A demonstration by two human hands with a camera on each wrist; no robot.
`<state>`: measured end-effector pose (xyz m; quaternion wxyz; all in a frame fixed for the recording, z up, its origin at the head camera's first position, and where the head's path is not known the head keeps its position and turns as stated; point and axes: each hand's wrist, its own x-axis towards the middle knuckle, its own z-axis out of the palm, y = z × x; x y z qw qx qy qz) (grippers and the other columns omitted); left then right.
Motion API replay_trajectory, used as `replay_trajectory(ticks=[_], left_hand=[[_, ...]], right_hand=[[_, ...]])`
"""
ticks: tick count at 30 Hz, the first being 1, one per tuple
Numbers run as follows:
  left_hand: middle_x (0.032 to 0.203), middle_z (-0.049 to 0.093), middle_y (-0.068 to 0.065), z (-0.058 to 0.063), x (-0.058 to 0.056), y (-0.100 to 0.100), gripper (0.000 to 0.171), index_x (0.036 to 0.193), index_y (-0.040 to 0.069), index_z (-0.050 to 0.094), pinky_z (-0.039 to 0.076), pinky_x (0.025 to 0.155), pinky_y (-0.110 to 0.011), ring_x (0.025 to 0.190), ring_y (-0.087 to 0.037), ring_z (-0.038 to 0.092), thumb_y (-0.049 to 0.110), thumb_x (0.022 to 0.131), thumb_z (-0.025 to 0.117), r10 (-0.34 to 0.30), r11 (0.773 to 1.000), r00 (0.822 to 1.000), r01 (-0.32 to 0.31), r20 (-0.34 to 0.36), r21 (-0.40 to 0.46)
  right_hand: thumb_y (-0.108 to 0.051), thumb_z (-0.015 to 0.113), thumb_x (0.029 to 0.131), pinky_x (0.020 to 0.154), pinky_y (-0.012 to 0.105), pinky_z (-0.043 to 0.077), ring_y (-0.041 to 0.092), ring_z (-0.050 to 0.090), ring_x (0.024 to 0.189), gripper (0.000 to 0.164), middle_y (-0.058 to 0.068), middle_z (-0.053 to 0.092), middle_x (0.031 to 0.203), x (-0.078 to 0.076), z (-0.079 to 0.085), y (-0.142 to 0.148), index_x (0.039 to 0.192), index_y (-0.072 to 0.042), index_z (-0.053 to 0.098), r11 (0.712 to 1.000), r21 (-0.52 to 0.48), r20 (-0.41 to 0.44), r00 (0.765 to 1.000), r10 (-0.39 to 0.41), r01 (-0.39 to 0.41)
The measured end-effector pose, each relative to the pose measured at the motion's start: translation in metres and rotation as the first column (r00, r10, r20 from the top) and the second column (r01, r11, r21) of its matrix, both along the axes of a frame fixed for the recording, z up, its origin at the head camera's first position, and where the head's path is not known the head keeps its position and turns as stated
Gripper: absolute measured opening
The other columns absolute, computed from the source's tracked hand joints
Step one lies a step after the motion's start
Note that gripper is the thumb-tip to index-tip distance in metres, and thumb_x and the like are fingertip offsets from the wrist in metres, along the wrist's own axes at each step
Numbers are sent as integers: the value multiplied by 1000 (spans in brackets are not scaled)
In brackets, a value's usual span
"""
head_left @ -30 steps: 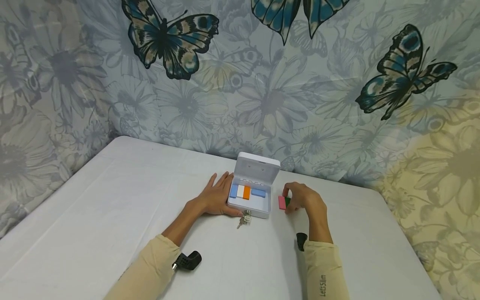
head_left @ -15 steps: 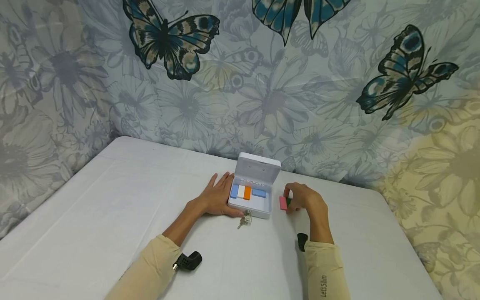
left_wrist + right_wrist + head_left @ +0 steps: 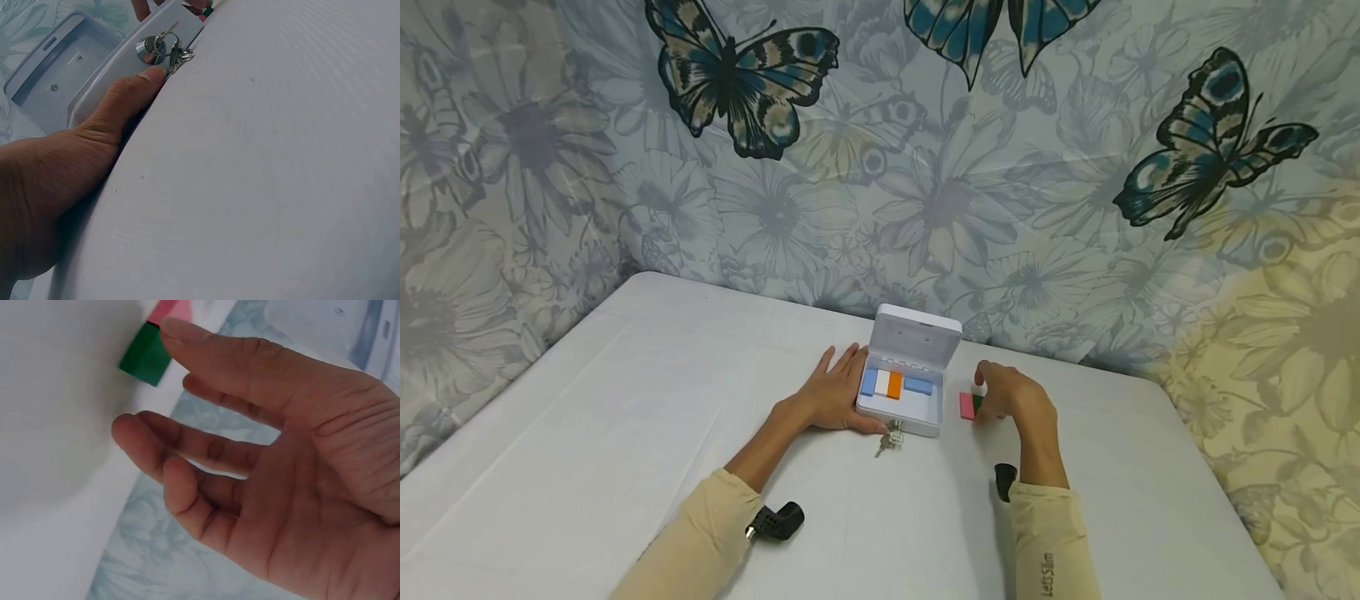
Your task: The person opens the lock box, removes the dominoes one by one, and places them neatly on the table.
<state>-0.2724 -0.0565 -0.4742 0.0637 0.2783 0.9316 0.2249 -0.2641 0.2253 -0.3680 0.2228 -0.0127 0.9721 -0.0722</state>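
A white lockable box (image 3: 921,427) stands with its lid raised on the white table. My left hand (image 3: 831,400) lies along its left side, fingers spread and thumb stretched along the front below the lock (image 3: 150,50). Inside are blue (image 3: 868,383), white (image 3: 882,383) and orange (image 3: 894,386) blocks side by side, with another blue block (image 3: 917,386) to their right. Just right of the box, a pink block (image 3: 966,406) lies against a green block (image 3: 144,355). Beside them is my right hand (image 3: 1011,396), fingers and thumb apart, holding nothing; the thumb tip overlaps the green block in the right wrist view.
Keys on a ring (image 3: 883,444) hang at the box's front lock. The white-covered table (image 3: 820,542) reaches back to a wall cloth (image 3: 775,208) printed with flowers and butterflies. A black wrist camera (image 3: 778,522) juts from the left sleeve.
My right hand's fingers have spread and drawn slightly to the right, away from the pink and green blocks. The left hand and the box have stayed still.
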Motion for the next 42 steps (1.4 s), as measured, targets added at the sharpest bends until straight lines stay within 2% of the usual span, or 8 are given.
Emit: replay_trajectory(ticks=[7, 13, 18, 23, 29, 35, 39, 42], left_hand=[[176, 12, -22, 0, 1, -1, 129, 165, -5, 5, -3, 132, -62, 166, -38, 3, 63, 83, 77, -2, 1000, 1000, 2, -7, 10], [176, 13, -22, 0, 0, -1, 128, 165, -5, 5, 0, 132, -62, 166, -38, 5, 63, 83, 76, -1, 1000, 1000, 1, -20, 2], [176, 12, -21, 1, 0, 0, 129, 166, -5, 4, -1, 132, -62, 166, -37, 4, 63, 84, 77, 3, 1000, 1000, -3, -10, -8], [176, 11, -21, 0, 0, 0, 128, 166, -4, 3, -3, 132, -62, 166, -37, 3, 62, 84, 77, 6, 1000, 1000, -6, -9, -11], [176, 13, -20, 3, 1, 0, 130, 165, -5, 5, 1, 132, -62, 166, -36, 5, 66, 84, 76, 10, 1000, 1000, -11, -11, -21], [176, 13, -20, 6, 2, 1, 129, 165, -5, 4, 1, 133, -62, 166, -36, 5, 66, 84, 76, 11, 1000, 1000, -11, -9, -25], [176, 12, -20, 5, 2, 1, 130, 165, -5, 4, 0, 133, -62, 166, -35, 4, 66, 84, 75, 10, 999, 1000, -10, -7, -33], [176, 12, -20, 4, 1, 0, 130, 166, -5, 4, 0, 133, -62, 166, -35, 5, 67, 84, 75, 9, 999, 1000, -9, -4, -32]], right_hand=[[-11, 78, 87, 76, 40, 54, 27, 65, 88, 34, 14, 68, 104, 10, 20, -4, 118, 0, 65, 994, -70, -80, 993, 83, -89], [-7, 75, 90, 77, 35, 53, 22, 62, 88, 22, 11, 70, 102, 17, 32, -13, 109, 1, 70, 944, -220, -179, 962, 208, -245], [-2, 75, 91, 76, 32, 54, 20, 64, 87, 21, 14, 72, 105, 15, 30, -25, 111, 3, 70, 902, -278, -228, 935, 273, -331], [1, 73, 92, 79, 33, 57, 21, 65, 90, 19, 17, 73, 108, 11, 22, -37, 110, 4, 72, 891, -277, -261, 921, 290, -359], [2, 72, 92, 88, 40, 60, 23, 65, 96, 20, 17, 74, 110, 9, 13, -51, 112, 5, 74, 905, -230, -257, 919, 297, -357], [3, 72, 92, 82, 39, 59, 21, 62, 86, 14, 11, 74, 98, 10, 1, -66, 105, 3, 76, 934, -152, -267, 923, 277, -324], [0, 73, 94, 90, 42, 60, 22, 67, 94, 16, 10, 74, 106, 13, -6, -75, 110, 0, 75, 961, -68, -248, 938, 243, -267], [0, 71, 95, 96, 44, 59, 24, 68, 100, 19, 13, 73, 113, 16, -10, -80, 114, 0, 73, 968, -11, -245, 939, 241, -251]])
